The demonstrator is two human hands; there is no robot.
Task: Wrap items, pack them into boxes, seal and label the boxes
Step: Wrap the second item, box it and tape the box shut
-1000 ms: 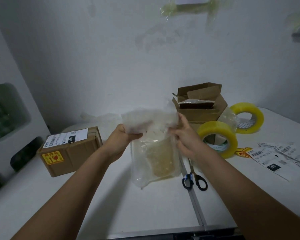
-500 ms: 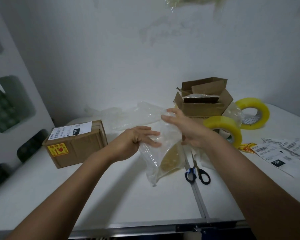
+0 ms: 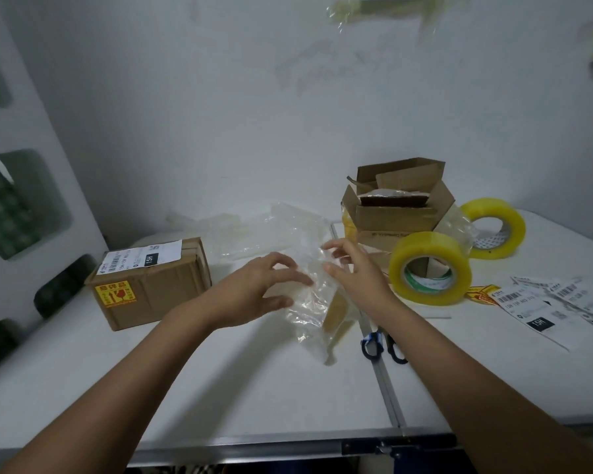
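Note:
A yellowish item sits inside a sheet of clear plastic wrap that stands tilted on the white table, its lower end touching the surface. My left hand lies against the wrap's left side with fingers spread and nearly straight. My right hand touches the wrap's upper right side, its fingers also extended. An open cardboard box stands behind my right hand with something wrapped inside it. At the left, a sealed cardboard box carries a shipping label and a fragile sticker.
Two yellow tape rolls stand at the right. Blue-handled scissors lie under my right forearm. Shipping labels and fragile stickers lie at the far right. More clear wrap is spread at the back, near the wall.
Both hands let go of the wrap's bunched top and came down onto its sides with straighter fingers. The wrapped item turned from facing me to edge-on and tilted.

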